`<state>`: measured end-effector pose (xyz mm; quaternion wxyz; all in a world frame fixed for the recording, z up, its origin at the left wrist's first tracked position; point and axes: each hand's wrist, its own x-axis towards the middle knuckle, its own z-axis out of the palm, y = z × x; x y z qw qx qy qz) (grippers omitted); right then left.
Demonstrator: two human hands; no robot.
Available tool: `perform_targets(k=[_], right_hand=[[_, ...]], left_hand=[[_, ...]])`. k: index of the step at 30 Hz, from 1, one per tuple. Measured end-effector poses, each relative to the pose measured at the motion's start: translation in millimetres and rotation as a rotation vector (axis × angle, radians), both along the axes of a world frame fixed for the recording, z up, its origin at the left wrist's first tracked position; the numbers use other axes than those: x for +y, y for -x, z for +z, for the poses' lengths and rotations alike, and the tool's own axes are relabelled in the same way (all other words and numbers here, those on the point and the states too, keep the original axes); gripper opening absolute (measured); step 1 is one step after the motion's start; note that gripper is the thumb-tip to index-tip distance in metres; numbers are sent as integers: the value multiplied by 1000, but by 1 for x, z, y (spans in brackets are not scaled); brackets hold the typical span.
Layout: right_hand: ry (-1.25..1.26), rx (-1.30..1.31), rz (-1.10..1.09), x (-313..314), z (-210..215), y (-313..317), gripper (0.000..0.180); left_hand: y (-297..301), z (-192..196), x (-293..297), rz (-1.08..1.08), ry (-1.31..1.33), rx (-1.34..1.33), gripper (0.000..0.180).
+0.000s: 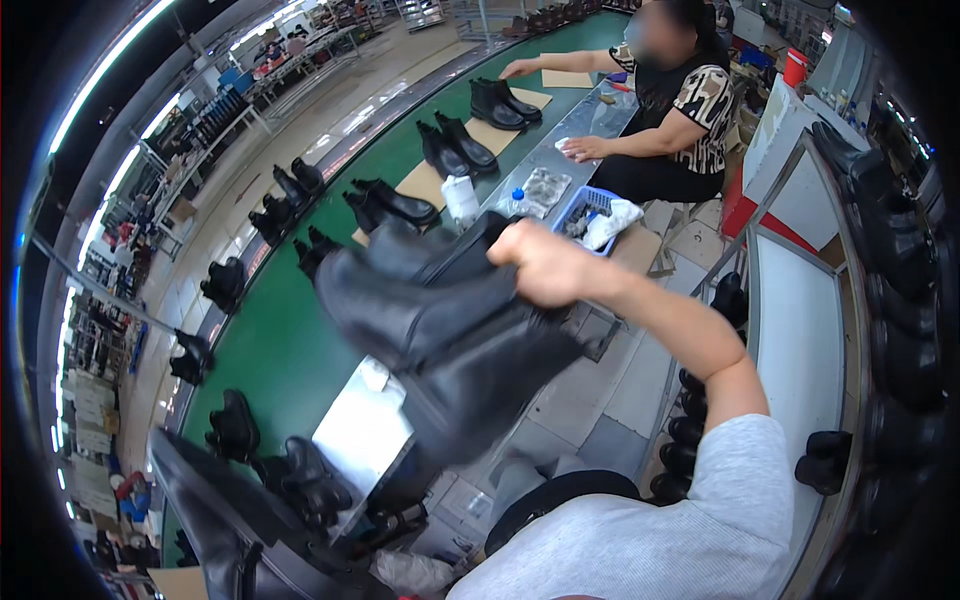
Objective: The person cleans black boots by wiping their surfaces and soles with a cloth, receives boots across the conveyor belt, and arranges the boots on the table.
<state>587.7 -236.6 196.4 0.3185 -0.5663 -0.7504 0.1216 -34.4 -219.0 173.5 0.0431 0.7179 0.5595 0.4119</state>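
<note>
Our right hand [545,265] grips two glossy black ankle boots [440,330] by their tops; we cannot tell our left hand's state. Beyond, a blue basket [583,205] at the conveyor's edge holds white cloth [612,220].

Single head fisheye, looking down-left over conveyor belt [290,350], close.

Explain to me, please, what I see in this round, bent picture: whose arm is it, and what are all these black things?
The picture comes from a wide camera worn on a person's head, looking down; the lens bends straight edges. The arm from the lower right is that person's own. Their right hand grips black boots, blurred; it seems a pair. The left hand is not visible. Beyond runs a green conveyor belt carrying more pairs of black boots. Across sits a co-worker, and a blue basket with cloths stands nearby.
</note>
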Motion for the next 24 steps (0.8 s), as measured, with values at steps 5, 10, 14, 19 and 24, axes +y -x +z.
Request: perform_targets(k=[5,10,14,19,24], right_hand=[[146,-144,-415,63,-6,-165,25],[186,-418,-636,139,-16,-272,28],[285,-460,-841,175,-43,-374,26],[228,-669,-792,221,-101,-517,20],[209,-814,-721,285,-150,-611,13]], left_hand=[[-86,11,76,-117,-36,-12,47],[-304,58,127,-221,73,-688,48],[-480,52,255,-636,492,-879,37],[-728,20,293,-538,795,-580,33],[-888,-99,351,-658,562,-409,22]])
